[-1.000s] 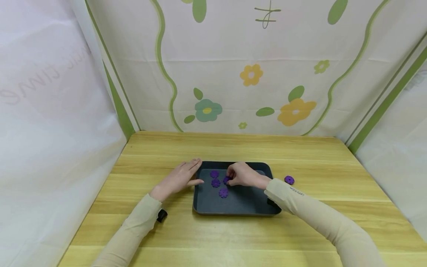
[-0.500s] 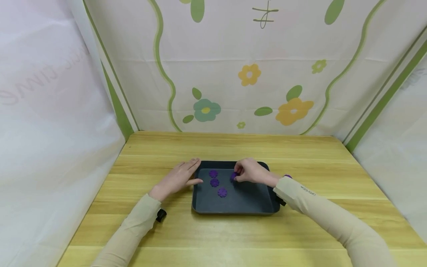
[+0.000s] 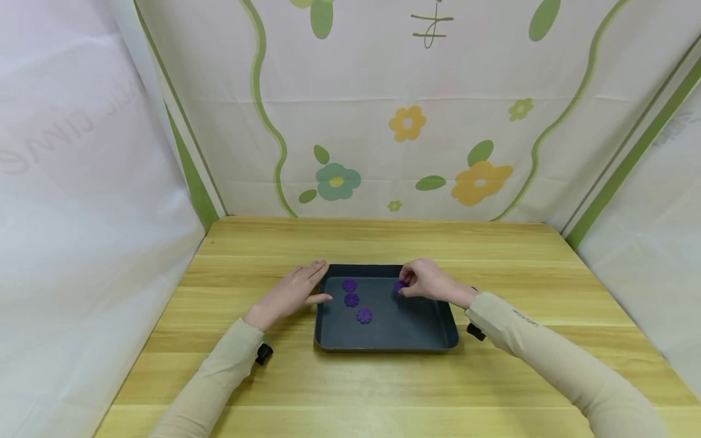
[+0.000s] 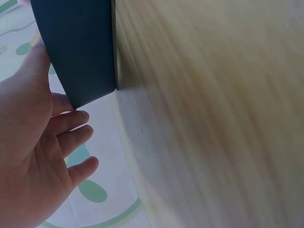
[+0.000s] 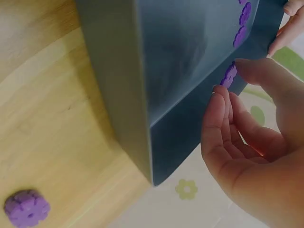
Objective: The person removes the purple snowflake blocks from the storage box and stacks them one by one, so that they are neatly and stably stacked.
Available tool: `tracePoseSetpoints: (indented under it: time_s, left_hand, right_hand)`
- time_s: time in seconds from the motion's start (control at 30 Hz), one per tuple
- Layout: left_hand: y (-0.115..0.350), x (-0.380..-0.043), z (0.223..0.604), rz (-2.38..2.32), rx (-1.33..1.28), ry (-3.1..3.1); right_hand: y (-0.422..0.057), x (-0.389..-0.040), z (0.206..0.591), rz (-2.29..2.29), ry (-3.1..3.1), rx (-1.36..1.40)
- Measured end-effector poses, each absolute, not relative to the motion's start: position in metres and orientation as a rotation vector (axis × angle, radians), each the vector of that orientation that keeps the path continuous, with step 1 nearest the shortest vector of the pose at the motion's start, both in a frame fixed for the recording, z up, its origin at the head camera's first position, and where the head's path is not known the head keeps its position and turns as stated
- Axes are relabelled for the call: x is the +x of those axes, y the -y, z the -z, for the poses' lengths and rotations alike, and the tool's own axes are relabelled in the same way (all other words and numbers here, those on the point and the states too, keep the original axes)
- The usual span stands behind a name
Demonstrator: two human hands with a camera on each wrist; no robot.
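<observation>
My right hand (image 3: 429, 281) pinches a purple flower-shaped plastic disc (image 5: 229, 76) between thumb and fingertips. It is over the right half of a dark grey rectangular tray (image 3: 394, 331). On the tray's left half lie three more notched discs: one at the back (image 3: 349, 285), another just in front of it (image 3: 352, 299), and a third nearer the front (image 3: 364, 315). My left hand (image 3: 292, 289) rests along the tray's left edge, fingers extended and thumb apart at the rim. In the left wrist view its fingers lie by the tray's corner (image 4: 78, 57).
To the right of the tray, a thick purple piece like stacked discs (image 5: 27, 209) sits on the wooden table (image 3: 350, 389); my right wrist nearly hides it in the head view. White cloth walls (image 3: 350, 73) with printed flowers stand behind and beside the table.
My right hand has slid rightward across the tray with the pinched disc, away from the other three. The left hand stays at the tray's left edge.
</observation>
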State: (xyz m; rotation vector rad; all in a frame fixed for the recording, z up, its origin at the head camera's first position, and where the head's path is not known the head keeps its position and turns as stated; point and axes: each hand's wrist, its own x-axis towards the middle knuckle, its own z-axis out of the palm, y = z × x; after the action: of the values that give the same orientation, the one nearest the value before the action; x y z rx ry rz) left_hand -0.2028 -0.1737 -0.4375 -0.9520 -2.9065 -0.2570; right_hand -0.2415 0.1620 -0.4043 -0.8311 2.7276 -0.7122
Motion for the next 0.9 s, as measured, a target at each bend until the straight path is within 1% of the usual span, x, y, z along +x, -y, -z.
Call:
tracePoseSetpoints:
  time_s: [0.9]
  left_hand:
    - [0.174, -0.203, 0.438, 0.284, -0.943, 2.924]
  right_hand:
    - [-0.206, -0.238, 0.397, 0.746, -2.823, -0.787]
